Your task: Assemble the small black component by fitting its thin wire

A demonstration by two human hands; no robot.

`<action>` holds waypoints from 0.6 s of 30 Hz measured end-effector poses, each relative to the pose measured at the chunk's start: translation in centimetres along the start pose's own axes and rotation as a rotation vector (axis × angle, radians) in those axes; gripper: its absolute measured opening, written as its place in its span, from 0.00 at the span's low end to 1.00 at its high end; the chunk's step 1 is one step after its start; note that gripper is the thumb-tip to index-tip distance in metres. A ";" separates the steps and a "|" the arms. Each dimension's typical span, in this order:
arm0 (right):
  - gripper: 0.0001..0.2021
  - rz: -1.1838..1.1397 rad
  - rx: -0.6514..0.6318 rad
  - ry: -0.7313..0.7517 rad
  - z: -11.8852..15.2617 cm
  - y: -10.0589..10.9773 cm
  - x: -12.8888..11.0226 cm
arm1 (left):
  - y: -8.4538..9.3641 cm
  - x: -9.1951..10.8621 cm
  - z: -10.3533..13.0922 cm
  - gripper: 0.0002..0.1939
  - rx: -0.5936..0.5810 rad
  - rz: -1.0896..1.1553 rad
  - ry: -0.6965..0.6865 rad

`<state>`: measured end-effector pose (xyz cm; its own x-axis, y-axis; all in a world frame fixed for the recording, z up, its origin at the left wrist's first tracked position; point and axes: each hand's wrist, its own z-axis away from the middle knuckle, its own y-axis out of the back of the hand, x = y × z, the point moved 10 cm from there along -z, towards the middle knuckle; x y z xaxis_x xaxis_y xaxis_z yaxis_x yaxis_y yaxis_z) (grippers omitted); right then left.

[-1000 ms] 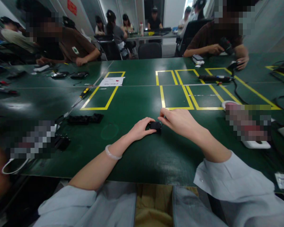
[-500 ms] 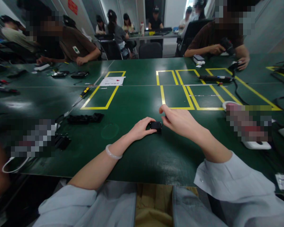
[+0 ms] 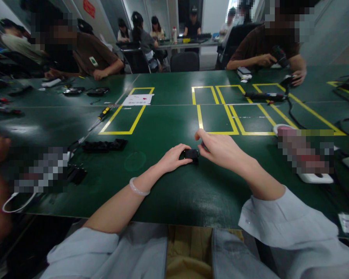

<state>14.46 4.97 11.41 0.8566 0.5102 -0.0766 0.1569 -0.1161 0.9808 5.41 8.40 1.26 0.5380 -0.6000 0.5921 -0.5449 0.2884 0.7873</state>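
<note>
The small black part (image 3: pixel 191 154) lies flat between both hands, long axis left-right. The left hand (image 3: pixel 171 159) pinches its left end with fingers together. The right hand (image 3: pixel 221 150) touches its right end, 2 fingertips closed there.

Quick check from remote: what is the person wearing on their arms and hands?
Both hands are bare, no gloves. The left hand has a pale translucent bangle at the wrist. The right hand wears nothing. Light grey-blue sleeves are pushed up both forearms.
</note>
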 end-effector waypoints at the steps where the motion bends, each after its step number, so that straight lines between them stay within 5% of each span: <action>1: 0.12 -0.003 0.001 -0.003 0.0 0.0 0.0 | 0.0 0.0 0.0 0.20 0.000 0.002 -0.001; 18: 0.11 0.004 -0.024 0.014 0.1 0.2 -0.3 | 0.1 0.2 0.0 0.19 0.004 0.002 -0.020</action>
<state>14.29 4.76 11.60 0.8503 0.5216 -0.0709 0.1420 -0.0977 0.9850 5.45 8.28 1.42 0.5240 -0.6143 0.5900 -0.5482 0.2869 0.7856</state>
